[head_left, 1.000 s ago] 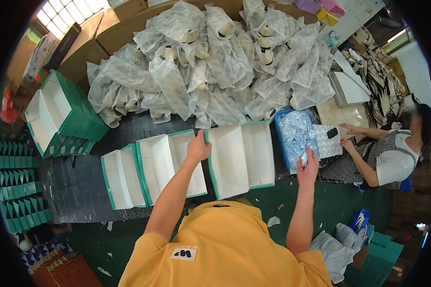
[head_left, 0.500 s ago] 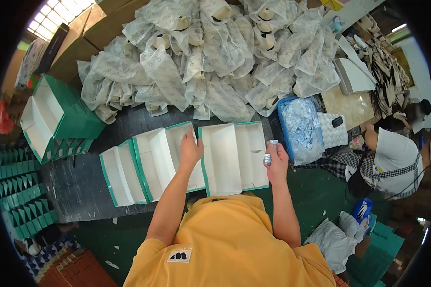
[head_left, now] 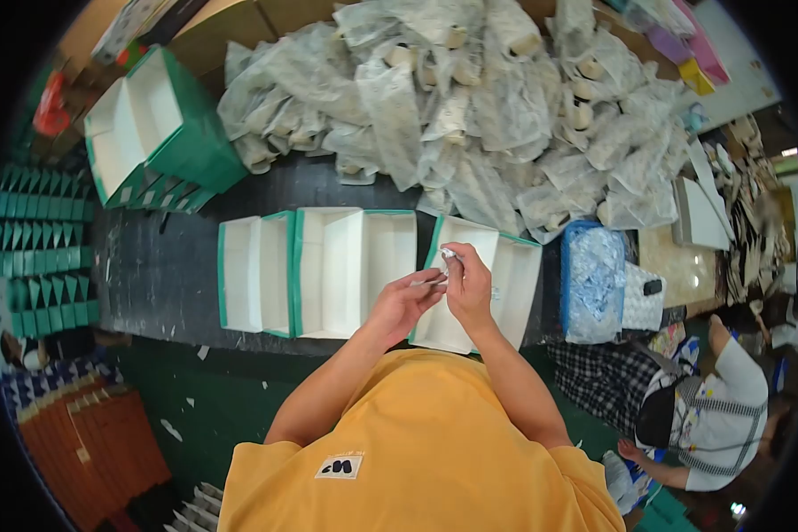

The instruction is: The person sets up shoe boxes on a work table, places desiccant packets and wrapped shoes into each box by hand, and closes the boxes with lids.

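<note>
Packet (head_left: 448, 254) mostly hidden, pinched in right hand (head_left: 470, 288). Left hand (head_left: 399, 310) half open, pale bit at fingertips, unclear what. Both above rightmost box (head_left: 516, 275), partly covering it.

Under and left of the grip, matt cardboard forms white-lined green rectangular boxes (head_left: 328, 275) on a scuffed black tabletop (head_left: 164, 284); beyond, crinkled translucent wrappers (head_left: 390, 111).

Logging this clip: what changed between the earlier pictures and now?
The left hand let go of the boxes and moved right; the right hand moved left from the blue basket with a small packet, meeting it over the rightmost box. The wrapped pile stayed put.
</note>
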A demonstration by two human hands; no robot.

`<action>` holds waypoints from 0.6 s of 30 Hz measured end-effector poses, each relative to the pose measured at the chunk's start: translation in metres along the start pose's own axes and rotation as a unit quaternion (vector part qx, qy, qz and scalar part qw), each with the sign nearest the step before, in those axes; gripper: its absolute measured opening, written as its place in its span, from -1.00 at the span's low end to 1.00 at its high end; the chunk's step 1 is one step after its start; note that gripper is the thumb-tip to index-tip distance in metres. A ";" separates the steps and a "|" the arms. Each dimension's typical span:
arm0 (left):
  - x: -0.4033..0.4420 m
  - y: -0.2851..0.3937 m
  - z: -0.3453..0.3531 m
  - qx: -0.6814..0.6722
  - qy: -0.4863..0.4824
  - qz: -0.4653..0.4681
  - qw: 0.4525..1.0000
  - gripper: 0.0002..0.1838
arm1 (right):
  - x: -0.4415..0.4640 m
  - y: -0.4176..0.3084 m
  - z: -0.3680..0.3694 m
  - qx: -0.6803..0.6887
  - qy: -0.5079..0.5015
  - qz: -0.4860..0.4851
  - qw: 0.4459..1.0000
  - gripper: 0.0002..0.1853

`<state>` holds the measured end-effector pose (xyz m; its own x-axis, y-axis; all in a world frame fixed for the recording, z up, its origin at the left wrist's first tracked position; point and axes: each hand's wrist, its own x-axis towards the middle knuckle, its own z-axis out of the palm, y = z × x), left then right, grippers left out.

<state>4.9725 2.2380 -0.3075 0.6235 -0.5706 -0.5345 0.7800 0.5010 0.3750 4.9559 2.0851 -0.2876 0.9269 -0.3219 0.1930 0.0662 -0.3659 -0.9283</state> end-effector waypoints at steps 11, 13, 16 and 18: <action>-0.116 0.118 -0.114 0.311 0.287 0.214 0.880 -0.63 | -0.001 0.043 0.069 0.104 -0.113 0.185 0.971 -0.73; -0.119 0.131 -0.149 0.276 0.282 0.247 0.885 -0.62 | -0.007 0.023 0.046 0.188 -0.128 0.354 0.907 -0.79; -0.127 0.155 -0.188 0.225 0.305 0.262 0.887 -0.60 | -0.029 0.012 0.021 0.244 -0.160 0.369 0.882 -0.79; -0.131 0.164 -0.225 0.249 0.352 0.281 0.858 -0.60 | -0.047 0.008 0.005 0.226 -0.158 0.352 0.895 -0.79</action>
<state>5.0062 2.5415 -0.3463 0.8577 0.2919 -0.4233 0.4034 0.1286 0.9060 4.9146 2.1018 -0.3061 0.8515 -0.0455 -0.5223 -0.4976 0.2436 -0.8325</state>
